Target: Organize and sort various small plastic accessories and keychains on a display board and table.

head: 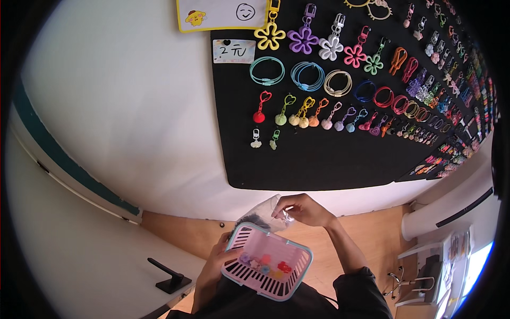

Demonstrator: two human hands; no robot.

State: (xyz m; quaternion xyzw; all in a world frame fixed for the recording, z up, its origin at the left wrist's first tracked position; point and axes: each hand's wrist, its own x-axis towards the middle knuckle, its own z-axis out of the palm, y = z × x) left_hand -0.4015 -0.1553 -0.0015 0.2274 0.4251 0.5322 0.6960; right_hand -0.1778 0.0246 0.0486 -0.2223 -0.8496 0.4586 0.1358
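My left hand [223, 255] grips a pink plastic basket [275, 243] with a pale blue rim by its left side. In the basket lie several small flower-shaped pieces [265, 268] in purple, pink, blue, yellow and red. Just beyond the basket is a clear plastic bag [261, 209] with small dark pieces [255, 220] inside; what supports its lower end is hidden. My right hand [305, 209] is at the bag's mouth, fingers bent and pinched on the film. Whether a small piece is between those fingertips, I cannot tell.
A black display board [318, 159] on the white wall carries rows of keychains, flower clasps [303, 40] and coiled cords [267, 71]. A small price card [234, 51] bears writing. At left is a door with a black handle [171, 277]; at right, a desk and swivel chair [410, 282].
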